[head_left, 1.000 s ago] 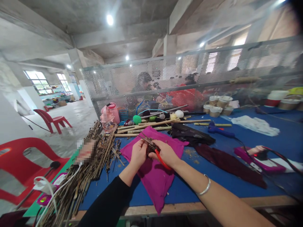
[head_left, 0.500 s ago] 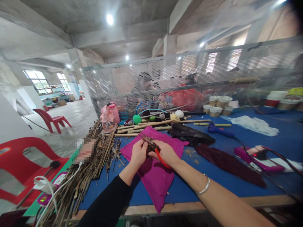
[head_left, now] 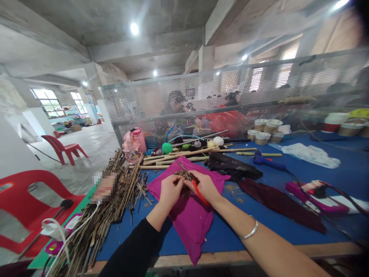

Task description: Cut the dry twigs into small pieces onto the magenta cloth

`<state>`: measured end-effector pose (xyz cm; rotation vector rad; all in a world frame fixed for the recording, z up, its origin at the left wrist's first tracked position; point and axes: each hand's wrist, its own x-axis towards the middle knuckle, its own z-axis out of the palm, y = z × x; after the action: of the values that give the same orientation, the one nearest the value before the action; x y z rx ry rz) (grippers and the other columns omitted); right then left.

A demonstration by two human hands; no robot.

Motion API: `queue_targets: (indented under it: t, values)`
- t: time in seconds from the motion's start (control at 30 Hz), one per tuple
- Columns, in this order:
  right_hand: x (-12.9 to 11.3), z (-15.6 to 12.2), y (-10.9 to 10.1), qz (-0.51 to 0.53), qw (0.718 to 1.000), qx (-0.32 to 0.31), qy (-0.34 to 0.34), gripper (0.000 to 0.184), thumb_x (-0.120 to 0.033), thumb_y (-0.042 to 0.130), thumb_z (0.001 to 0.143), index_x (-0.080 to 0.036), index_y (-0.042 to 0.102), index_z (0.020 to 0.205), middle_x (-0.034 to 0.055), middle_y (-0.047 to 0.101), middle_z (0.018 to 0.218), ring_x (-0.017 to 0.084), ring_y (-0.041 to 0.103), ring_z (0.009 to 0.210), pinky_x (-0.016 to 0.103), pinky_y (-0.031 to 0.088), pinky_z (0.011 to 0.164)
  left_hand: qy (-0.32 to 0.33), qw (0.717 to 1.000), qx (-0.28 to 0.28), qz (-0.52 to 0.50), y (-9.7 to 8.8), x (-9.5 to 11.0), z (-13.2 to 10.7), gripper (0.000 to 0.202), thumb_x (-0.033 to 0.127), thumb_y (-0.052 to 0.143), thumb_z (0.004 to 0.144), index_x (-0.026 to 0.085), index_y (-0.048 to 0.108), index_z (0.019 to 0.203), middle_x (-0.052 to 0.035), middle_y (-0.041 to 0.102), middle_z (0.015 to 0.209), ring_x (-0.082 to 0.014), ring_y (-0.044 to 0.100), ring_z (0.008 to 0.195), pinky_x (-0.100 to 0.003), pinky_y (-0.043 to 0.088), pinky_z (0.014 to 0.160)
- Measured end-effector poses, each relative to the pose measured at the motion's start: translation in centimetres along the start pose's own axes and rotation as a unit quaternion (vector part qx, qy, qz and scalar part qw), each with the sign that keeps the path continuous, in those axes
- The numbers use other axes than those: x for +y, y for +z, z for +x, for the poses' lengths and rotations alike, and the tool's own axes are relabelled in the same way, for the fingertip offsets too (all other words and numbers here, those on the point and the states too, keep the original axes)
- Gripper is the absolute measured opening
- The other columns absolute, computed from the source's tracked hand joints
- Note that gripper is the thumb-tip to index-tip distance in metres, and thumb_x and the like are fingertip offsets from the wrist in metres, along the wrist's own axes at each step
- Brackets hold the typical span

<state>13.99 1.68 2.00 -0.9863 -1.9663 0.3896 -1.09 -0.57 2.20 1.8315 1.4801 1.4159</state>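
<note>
My left hand point(head_left: 169, 191) and my right hand point(head_left: 205, 185) meet over a magenta cloth point(head_left: 188, 209) spread on the blue table point(head_left: 259, 227). The right hand grips red-handled scissors point(head_left: 193, 181), their blades pointing up and to the left. The left hand pinches a small dark bundle of twigs point(head_left: 181, 177) right at the blades. A silver bangle point(head_left: 249, 231) sits on my right wrist, and a black sleeve covers my left forearm.
A long pile of brown twigs point(head_left: 106, 207) lies to the left. Bamboo sticks point(head_left: 184, 154), yarn balls and a pink bottle point(head_left: 138, 139) stand behind the cloth. Dark cloths point(head_left: 276, 200), a blue glue gun point(head_left: 266, 161) and cables lie right. People sit behind a mesh screen point(head_left: 230, 92).
The hands and the scissors have shifted slightly down and right in view, and the left hand's fingers have closed in on the twig bundle.
</note>
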Motion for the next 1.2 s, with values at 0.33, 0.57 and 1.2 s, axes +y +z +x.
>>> queue_targets:
  t: [0.33, 0.57, 1.2]
  values:
    - [0.08, 0.0, 0.27, 0.104, 0.994, -0.008, 0.017, 0.032, -0.024, 0.052, 0.077, -0.015, 0.055, 0.107, 0.0041, 0.064, 0.08, 0.016, 0.06, 0.068, 0.027, 0.049, 0.066, 0.065, 0.987, -0.077, 0.127, 0.04, 0.22, -0.46, 0.017, 0.021, 0.054, 0.074, 0.02, 0.07, 0.078, -0.0037, 0.069, 0.073, -0.0146, 0.058, 0.064, -0.024, 0.039, 0.06]
    - [0.4, 0.06, 0.36, 0.11, 0.993, 0.009, 0.037, 0.034, -0.022, 0.053, 0.075, -0.016, 0.053, 0.108, 0.0029, 0.062, 0.075, 0.016, 0.059, 0.065, 0.026, 0.049, 0.064, 0.058, 0.988, -0.085, 0.114, 0.03, 0.56, -0.61, 0.022, 0.026, 0.05, 0.077, 0.021, 0.071, 0.083, -0.0068, 0.07, 0.082, -0.0174, 0.06, 0.071, -0.025, 0.041, 0.065]
    - [-0.05, -0.29, 0.53, 0.069, 0.994, -0.081, -0.015, 0.052, -0.042, 0.062, 0.071, -0.015, 0.046, 0.111, 0.0103, 0.058, 0.103, 0.021, 0.056, 0.09, 0.034, 0.044, 0.081, -0.115, 0.969, 0.031, -0.217, 0.03, 0.74, 0.07, 0.024, 0.029, 0.055, 0.072, 0.012, 0.068, 0.084, -0.0061, 0.069, 0.073, -0.0149, 0.06, 0.063, -0.023, 0.047, 0.058]
